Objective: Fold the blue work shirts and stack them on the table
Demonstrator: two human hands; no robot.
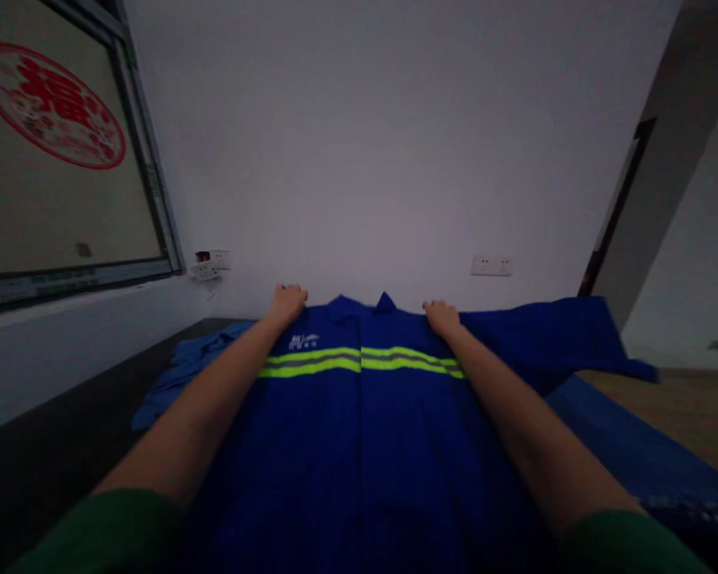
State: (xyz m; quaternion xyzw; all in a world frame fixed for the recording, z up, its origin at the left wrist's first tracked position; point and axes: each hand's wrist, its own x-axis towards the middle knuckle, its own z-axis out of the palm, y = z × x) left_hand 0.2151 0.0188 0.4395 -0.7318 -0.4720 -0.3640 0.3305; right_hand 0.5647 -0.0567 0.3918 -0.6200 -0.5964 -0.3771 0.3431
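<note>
A dark blue work jacket [359, 430] is spread out in front of me, its collar at the far end and its front facing up. A yellow-green reflective stripe crosses the chest, with white lettering above it on the left. My left hand [290, 301] grips the jacket at its left shoulder, fingers curled over the edge. At the other shoulder, my right hand [441, 316] is closed on the fabric. Beyond that hand, one sleeve stretches out to the right. My left arm covers part of the other side.
Folded blue clothing [179, 371] lies on the dark surface [48, 454] at left. More blue cloth [634, 446] lies at right under the sleeve. A white wall [364, 159] with sockets [491, 265] stands behind, and a window [65, 143] is at upper left.
</note>
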